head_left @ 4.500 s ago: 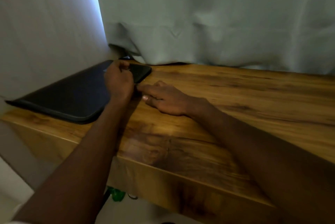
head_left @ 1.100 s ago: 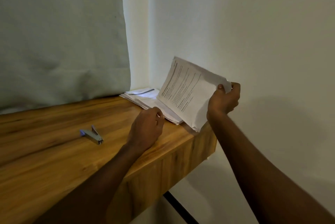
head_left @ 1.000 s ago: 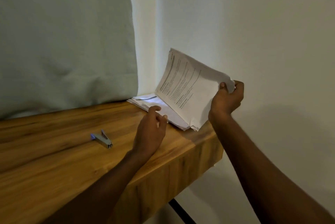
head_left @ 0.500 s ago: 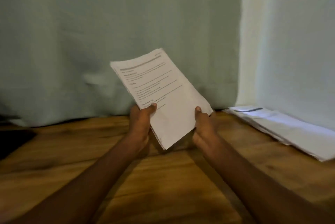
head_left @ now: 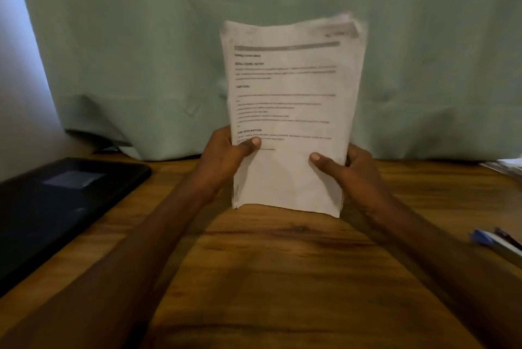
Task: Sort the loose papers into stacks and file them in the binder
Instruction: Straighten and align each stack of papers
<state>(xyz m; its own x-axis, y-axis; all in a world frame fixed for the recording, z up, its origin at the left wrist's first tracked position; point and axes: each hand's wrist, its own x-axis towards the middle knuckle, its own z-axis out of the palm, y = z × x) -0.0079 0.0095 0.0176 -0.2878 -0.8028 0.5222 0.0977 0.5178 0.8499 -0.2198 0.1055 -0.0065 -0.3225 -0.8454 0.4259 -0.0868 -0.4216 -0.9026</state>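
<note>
Wooden desk (head_left: pixel 282 278) nearest me. Above it, my left hand (head_left: pixel 223 159) and right hand (head_left: pixel 350 170) each grip a side edge of the upright sheaf of white printed papers (head_left: pixel 288 122), thumbs on the front page. Flat black binder (head_left: pixel 56 207) lies closed at left; blue-tipped stapler (head_left: pixel 491 241) at right edge. Pale green curtain (head_left: pixel 169 52) behind.

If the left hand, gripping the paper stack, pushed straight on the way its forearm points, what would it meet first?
The left hand points up and away, toward the pale green curtain hanging behind the brown wooden desk. Beyond the white printed paper stack it already holds, the curtain looks first in line, though depth is unclear.
</note>
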